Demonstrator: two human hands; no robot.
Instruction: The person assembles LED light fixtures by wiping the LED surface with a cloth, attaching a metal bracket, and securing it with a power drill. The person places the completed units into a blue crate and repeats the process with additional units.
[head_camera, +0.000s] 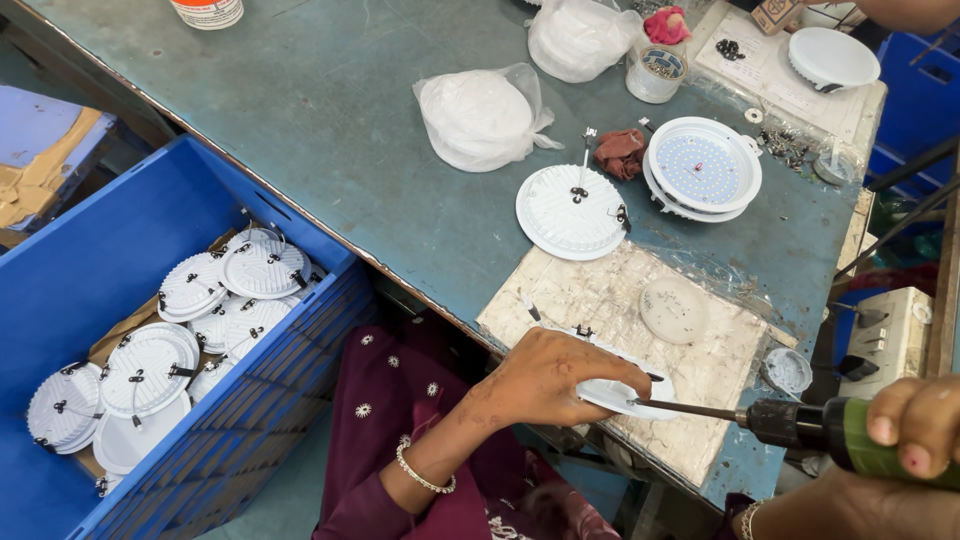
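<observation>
1. Left hand (548, 380) lies palm-down with fingers curled over a white round lamp housing (622, 392), pinning it to the pale work board (700, 370) at the near table edge.
2. Right hand (915, 425) is closed around the green grip of a powered screwdriver (800, 422); its bit tip touches the housing rim just beside the left fingertips.
3. Progress, judged: this housing is mid-fastening. A blue crate (80, 260), far out beyond the left hand, holds a heap of white housings with spring clips (150, 370), seemingly finished stock.
4. Left to do, apparently: ahead of the hands lie one clip-side-up housing (570, 212) and a stack showing an LED board (702, 168); bagged white discs (480, 115) lie further on.
5. Nearby: translucent diffuser disc (673, 309) on the board, maroon rag (621, 152), loose screws (785, 147).
6. Obstruction: the left fingers sit close to the bit; nothing else blocks it.
</observation>
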